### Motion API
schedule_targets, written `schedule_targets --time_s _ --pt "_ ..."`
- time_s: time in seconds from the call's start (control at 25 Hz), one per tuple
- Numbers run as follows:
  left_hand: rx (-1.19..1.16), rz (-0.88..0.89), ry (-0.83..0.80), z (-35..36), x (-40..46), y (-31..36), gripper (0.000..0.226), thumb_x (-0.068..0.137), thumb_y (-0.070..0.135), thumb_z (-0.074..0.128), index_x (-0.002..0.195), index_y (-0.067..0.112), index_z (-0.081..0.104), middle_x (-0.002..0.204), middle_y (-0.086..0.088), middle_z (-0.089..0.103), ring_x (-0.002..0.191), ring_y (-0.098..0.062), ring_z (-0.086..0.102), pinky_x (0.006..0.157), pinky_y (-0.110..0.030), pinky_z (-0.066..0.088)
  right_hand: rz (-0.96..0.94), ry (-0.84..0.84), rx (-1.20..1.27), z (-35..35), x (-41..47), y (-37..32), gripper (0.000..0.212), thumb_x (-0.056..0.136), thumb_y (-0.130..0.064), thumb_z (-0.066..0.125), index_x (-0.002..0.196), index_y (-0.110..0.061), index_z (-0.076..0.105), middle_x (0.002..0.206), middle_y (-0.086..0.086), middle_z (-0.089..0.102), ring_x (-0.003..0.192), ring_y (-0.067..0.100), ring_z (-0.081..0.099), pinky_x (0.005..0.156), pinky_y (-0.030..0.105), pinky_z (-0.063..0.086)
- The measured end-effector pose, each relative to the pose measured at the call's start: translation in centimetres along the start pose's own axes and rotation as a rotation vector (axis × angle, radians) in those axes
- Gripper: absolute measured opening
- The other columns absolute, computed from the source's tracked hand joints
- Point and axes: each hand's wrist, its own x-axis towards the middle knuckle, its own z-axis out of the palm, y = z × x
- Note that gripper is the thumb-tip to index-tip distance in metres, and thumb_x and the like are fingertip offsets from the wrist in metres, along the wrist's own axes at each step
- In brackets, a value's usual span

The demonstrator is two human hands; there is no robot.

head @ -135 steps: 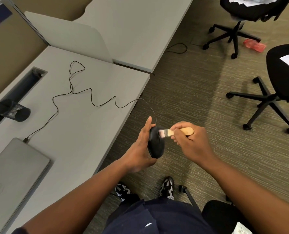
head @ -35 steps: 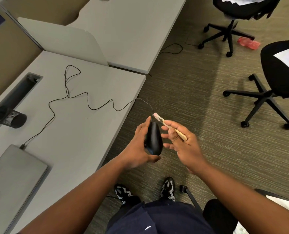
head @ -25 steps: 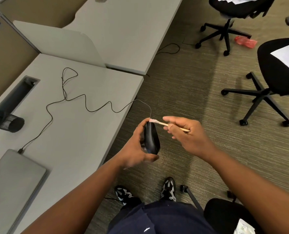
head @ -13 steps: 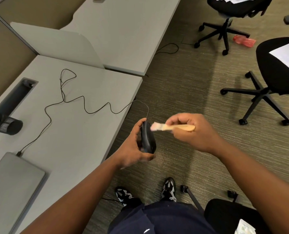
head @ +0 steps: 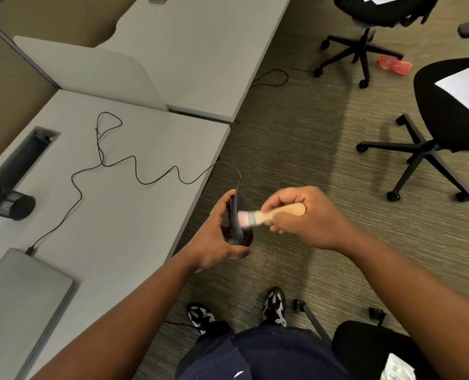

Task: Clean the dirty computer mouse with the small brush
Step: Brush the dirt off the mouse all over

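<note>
Brush [head: 266, 215] bristles now back on the mouse [head: 236, 223] side, off the cable end. Left hand [head: 214, 237] grips mouse beside desk edge [head: 200, 193]; right hand [head: 304, 218] fisted around handle. Brushing ongoing.

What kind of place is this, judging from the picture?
Most likely an open-plan office: grey desks separated by a divider panel, black swivel chairs on carpet, and a closed laptop.
</note>
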Motion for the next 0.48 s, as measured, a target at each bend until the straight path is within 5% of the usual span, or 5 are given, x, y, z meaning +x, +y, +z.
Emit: schedule_targets --time_s 0.16,0.48 --pt "0.049 0.009 0.008 0.4 -0.2 0.2 0.133 0.068 0.007 0.098 0.162 0.056 0.018 0.162 0.010 0.031 0.132 -0.029 0.060 0.097 -0.041 0.062 -0.054 0.176 -0.012 0.8 0.5 -0.6 0.019 0.084 -0.031 0.065 0.098 -0.041 0.073 0.081 0.003 0.079 0.076 0.037 0.075 0.066 0.063 0.060" --pt "0.070 0.007 0.037 0.6 -0.4 0.0 0.134 0.067 0.007 0.098 0.161 0.058 0.017 0.164 0.004 0.032 0.131 -0.032 0.061 0.090 -0.037 0.065 0.019 -0.061 -0.127 1.4 -0.7 -1.6 0.023 0.075 -0.034 0.054 0.078 -0.024 0.075 0.069 -0.003 0.077 0.063 0.016 0.075 0.063 0.049 0.065"
